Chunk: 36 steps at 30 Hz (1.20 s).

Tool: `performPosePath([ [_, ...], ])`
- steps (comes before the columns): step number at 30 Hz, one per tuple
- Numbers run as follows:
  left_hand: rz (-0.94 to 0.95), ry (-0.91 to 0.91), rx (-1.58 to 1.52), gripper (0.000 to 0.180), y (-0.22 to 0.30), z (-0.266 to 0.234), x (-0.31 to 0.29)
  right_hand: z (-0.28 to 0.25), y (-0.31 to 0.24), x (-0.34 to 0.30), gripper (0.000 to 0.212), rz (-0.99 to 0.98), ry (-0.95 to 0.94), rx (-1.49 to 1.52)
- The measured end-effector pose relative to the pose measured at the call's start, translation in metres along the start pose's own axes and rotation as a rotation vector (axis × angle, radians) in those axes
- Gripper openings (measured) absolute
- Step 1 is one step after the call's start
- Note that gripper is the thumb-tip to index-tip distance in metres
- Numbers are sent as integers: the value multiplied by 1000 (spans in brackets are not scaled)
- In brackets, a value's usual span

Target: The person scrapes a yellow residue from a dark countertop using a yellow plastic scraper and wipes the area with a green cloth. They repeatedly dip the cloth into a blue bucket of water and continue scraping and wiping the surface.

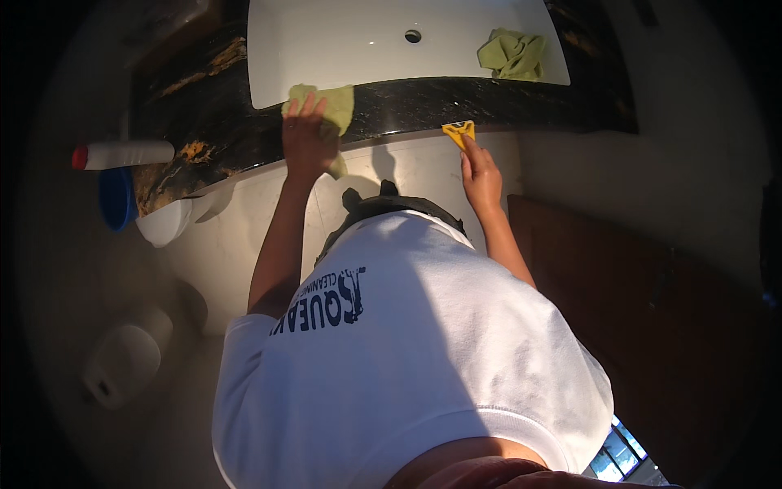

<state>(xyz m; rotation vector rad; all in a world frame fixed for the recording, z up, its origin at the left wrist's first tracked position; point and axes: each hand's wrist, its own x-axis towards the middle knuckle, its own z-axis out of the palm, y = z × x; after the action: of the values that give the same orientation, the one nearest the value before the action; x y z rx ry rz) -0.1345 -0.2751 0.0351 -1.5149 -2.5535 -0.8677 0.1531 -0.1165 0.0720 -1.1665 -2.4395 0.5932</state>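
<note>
We saw one green cloth (340, 99) spread over the sink's near-left rim and the counter's front strip, under the left hand (309, 137). Its fingers lay nearly straight across the fabric; with the thumb hidden, we could not tell whether they pinched it. The right hand (482, 169) had its fingers closed around a yellow scraper (460, 133) at the counter's front edge, contact unclear. We judged the work under way, not finished, with both items in use; how much surface was done or left, the shadowed counter (399, 104) did not show. A second green cloth (511, 55) lay crumpled in the white sink (342, 45), untouched. Farther left, we noted a red-capped white bottle (130, 155) and a blue container (117, 200).
</note>
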Motion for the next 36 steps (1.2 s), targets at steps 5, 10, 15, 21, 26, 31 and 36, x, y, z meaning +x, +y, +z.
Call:
performPosePath([
  [5, -79, 51, 85, 67, -17, 0, -5, 25, 0, -7, 37, -24, 36, -20],
  [10, -74, 78, 38, 64, -18, -2, -5, 26, -4, -10, 36, -45, 59, -36],
  [15, -64, 91, 43, 64, -21, -4, -4, 34, -10, -11, 37, -10, 63, -23],
  [21, -72, 93, 43, 64, -24, -4, -4, 44, -9, -7, 38, -11, 57, -21],
  [26, -80, 91, 28, 64, -28, -5, -4, 49, -11, -3, 38, -30, 57, -20],
  [31, -90, 74, 28, 64, -31, -6, -4, 51, -16, 6, 37, -90, 91, -17],
  [36, -86, 79, 46, 64, -32, -8, -1, 50, -23, 13, 35, -68, 49, -1],
])
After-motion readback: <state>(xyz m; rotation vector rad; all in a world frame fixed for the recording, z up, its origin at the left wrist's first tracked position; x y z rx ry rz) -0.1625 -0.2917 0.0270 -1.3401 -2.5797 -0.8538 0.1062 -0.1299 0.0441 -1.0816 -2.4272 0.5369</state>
